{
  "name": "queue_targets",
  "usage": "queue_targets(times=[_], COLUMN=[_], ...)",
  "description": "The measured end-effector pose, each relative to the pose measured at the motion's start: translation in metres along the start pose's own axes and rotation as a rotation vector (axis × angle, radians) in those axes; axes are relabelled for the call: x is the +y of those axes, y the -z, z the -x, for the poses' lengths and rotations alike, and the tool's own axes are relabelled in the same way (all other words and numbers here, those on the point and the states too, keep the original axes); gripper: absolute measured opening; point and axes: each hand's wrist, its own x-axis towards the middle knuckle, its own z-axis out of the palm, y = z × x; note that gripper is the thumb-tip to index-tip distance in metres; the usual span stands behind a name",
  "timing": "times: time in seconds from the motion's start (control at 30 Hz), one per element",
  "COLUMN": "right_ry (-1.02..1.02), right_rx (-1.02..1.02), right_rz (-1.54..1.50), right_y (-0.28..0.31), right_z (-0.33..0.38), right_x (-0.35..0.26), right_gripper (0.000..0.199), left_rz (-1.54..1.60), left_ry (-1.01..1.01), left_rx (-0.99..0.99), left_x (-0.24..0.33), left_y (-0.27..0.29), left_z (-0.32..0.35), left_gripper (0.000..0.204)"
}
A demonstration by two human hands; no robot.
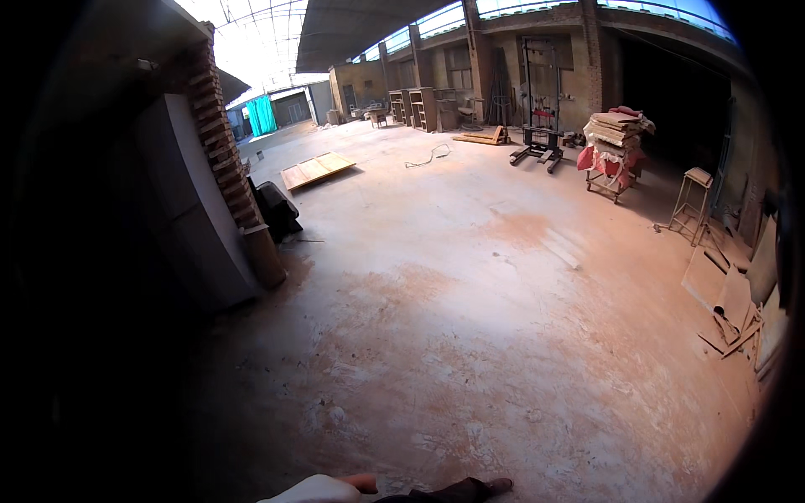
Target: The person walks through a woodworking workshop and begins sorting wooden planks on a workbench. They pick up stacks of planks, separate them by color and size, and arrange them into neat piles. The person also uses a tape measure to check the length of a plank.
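Neither of my hands shows. At the lower edge a white sleeve (314, 489) comes into the head view, with a short stretch of bare arm (361, 482) past it. Whatever lies beyond that arm is cut off by the frame. To the right of it is my dark trouser leg (449, 493), ending in a brown shoe (501, 484) on the dusty concrete floor (470, 360). No held object can be seen.
A brick pillar (220, 126) and dark bin-like object (277, 208) stand left. Ahead lies a wooden panel (319, 169). Farther right are a lift stacker (539, 134), a loaded cart (616, 151), a stool (692, 201) and scrap boards (729, 293).
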Motion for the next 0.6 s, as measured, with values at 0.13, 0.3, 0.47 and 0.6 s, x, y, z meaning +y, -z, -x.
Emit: queue_targets(times=[0.13, 0.3, 0.47, 0.6], right_ry=[-0.028, -0.013, -0.233, -0.512], right_rx=[0.122, 0.301, 0.430, 0.328], right_rz=[-0.162, -0.405, -0.842, -0.907], right_y=[0.068, 0.167, 0.238, 0.270], right_z=[-0.049, -0.092, -0.073, -0.119], right_x=[-0.008, 0.018, 0.036, 0.103], right_gripper=[0.031, 0.031, 0.036, 0.034], left_rz=[-0.212, -0.419, -0.215, -0.078], left_ry=[0.021, -0.081, -0.414, -0.606], left_rx=[-0.042, 0.056, 0.185, 0.125], left_x=[0.119, 0.376, 0.747, 1.017], left_y=[-0.002, 0.019, 0.030, -0.056], left_z=[-0.095, -0.229, -0.287, -0.290], left_gripper=[0.039, 0.039, 0.049, 0.004])
